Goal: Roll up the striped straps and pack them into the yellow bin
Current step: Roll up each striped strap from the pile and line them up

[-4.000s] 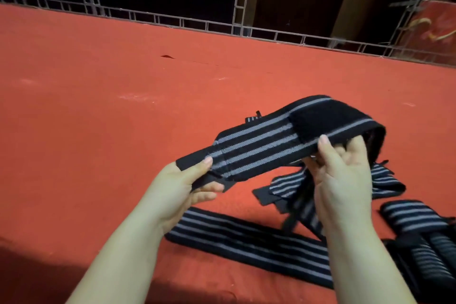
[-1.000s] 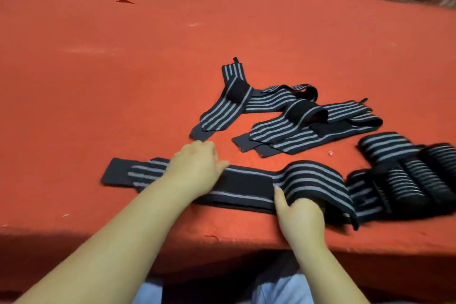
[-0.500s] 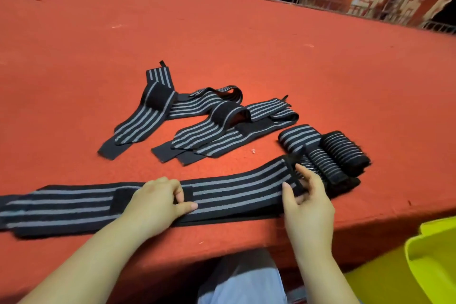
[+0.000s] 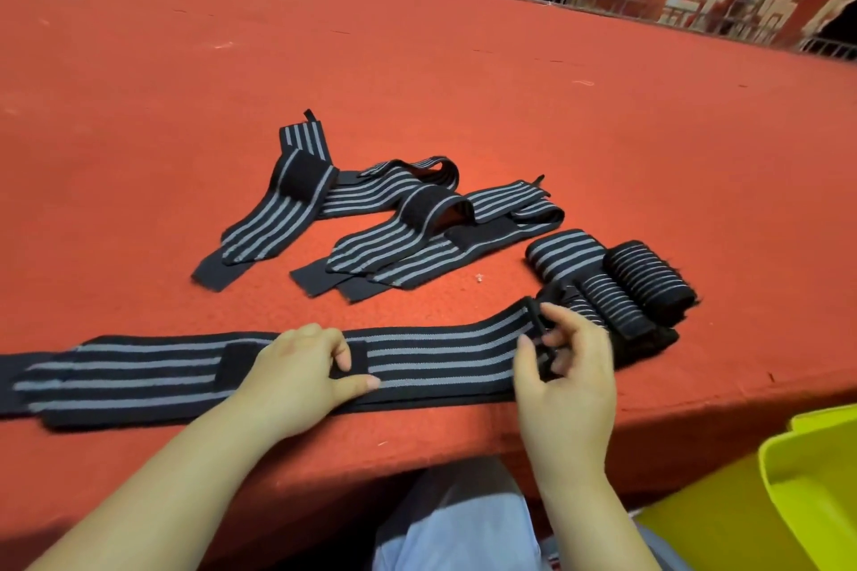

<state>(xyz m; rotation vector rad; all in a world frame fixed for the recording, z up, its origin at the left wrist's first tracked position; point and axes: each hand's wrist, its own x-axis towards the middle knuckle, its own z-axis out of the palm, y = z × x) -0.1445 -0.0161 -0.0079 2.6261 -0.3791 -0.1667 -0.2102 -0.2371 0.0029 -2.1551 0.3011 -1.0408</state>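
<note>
At strap (image 4: 445,352) end, right hand (image 4: 568,366) newly curled.

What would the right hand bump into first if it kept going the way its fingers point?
Probably the rolled straps just beyond the right hand; its fingers at the flat strap end point at them, though depth is unclear.

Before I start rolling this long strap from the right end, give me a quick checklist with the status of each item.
1. Long strap lies flat along the near edge of the red table: ok.
2. Left hand presses the strap's middle down: ok.
3. Right hand pinches the strap's right end: ok.
4. Strap's far left end fully visible and untwisted: cannot tell, it runs out of frame.
5. Finished rolls clear of the rolling path: not ok, they sit right against the right end.
6. Yellow bin within reach at lower right: ok.
</note>
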